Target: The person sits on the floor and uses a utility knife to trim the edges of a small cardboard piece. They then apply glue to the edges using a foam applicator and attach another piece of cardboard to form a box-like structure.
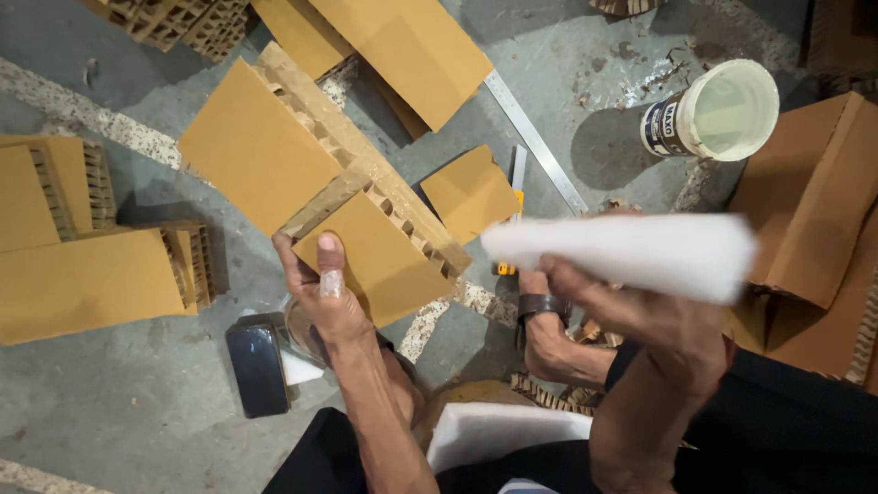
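Now the left hand (322, 291) grips the lower edge of a cardboard assembly (320, 174), thumb pressed flat on the front face and fingers curled behind, so it is pinching the panel. That assembly is 2 tan panels joined by a honeycomb strip (366, 169) running diagonally between them, its open cells showing along the edge, and it is held tilted above the grey concrete floor (119, 421). Over on the other side, the right hand (640, 316) is closed on a white sheet (622, 252), blurred, sticking out sideways just to the right of the assembly; how the fingertips sit under it I cannot tell. Below the assembly lies a small tan square (469, 192) on the floor, with a metal ruler (535, 142) slanting past it and a yellow-handled knife (512, 206) just beside. A white tub (718, 114) lies on its side at upper right, mouth toward us, near a big cardboard box (814, 197). More honeycomb blocks (87, 274) sit at the left, well apart from the hands. A dark phone (258, 369) rests on the floor near the left wrist, and another white sheet (498, 430) lies on the lap. A sandalled foot (549, 334) shows between the arms.
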